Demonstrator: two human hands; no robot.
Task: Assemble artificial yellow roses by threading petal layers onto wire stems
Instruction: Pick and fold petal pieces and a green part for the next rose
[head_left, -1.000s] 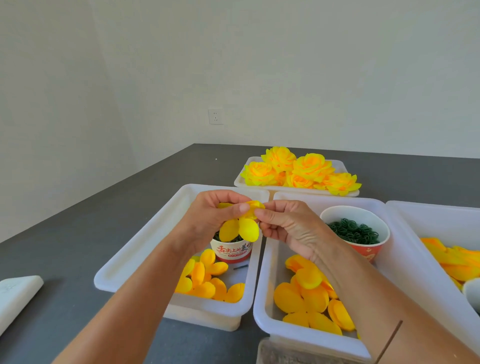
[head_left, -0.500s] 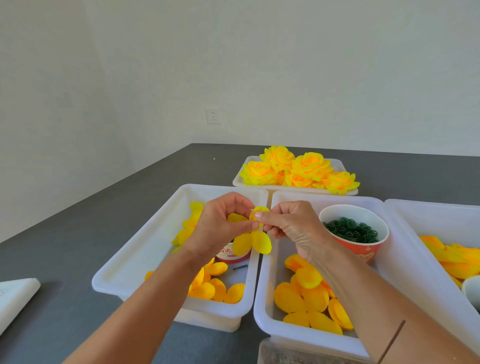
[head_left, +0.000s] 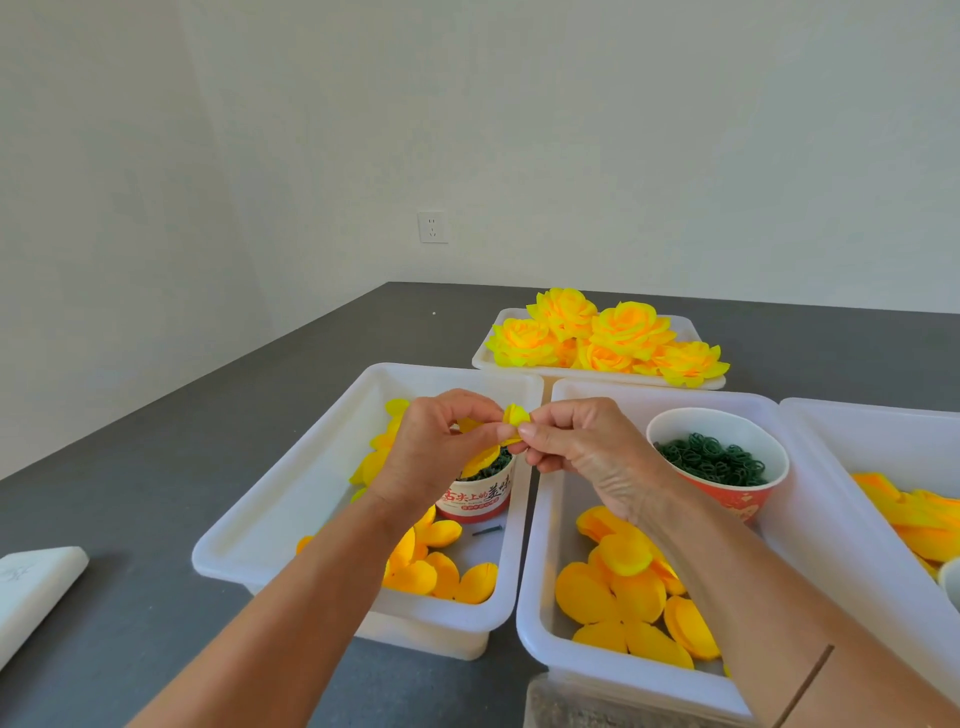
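Observation:
My left hand (head_left: 434, 449) and my right hand (head_left: 582, 449) meet above the gap between two white bins. Together they pinch a small yellow petal layer (head_left: 514, 418); its bud pokes up between the fingertips and one petal (head_left: 480, 461) hangs below the left hand. Any wire stem is hidden by the fingers. Loose yellow petal layers (head_left: 436, 571) lie in the left bin (head_left: 291, 519), and larger orange-yellow ones (head_left: 618, 597) in the middle bin (head_left: 535, 587). Finished yellow roses (head_left: 602, 338) fill a tray (head_left: 691, 327) at the back.
A red-and-white paper cup (head_left: 475, 501) with dark green pieces stands in the left bin, beside a small dark pin (head_left: 487, 530). A second cup (head_left: 722, 457) holds green rings. A third bin (head_left: 872, 452) at right holds orange petals. A white object (head_left: 31, 587) lies at far left.
The hanging petals have been drawn up and gathered between my fingertips, so less of the layer dangles below. Both hands stay close together over the bins, shifted slightly right.

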